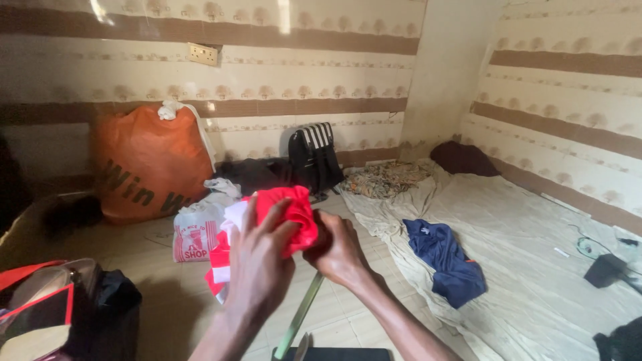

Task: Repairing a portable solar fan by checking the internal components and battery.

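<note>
A red and white garment [287, 214] is bunched up in front of me, above the tiled floor. My left hand [257, 264] grips its near side with the fingers spread over the red cloth. My right hand [338, 251] clutches the same garment from the right, fist closed on the fabric. White and red striped parts of it hang down at the left, below my left hand. A thin green strip [301, 314] runs down beneath my hands.
A mattress with a pale sheet [528, 267] lies at the right, with a navy blue garment [448, 261] on it. A big orange bag [150, 164], a white plastic bag [194, 234] and a black backpack [314, 157] stand along the wall. Bags [60, 307] sit at the lower left.
</note>
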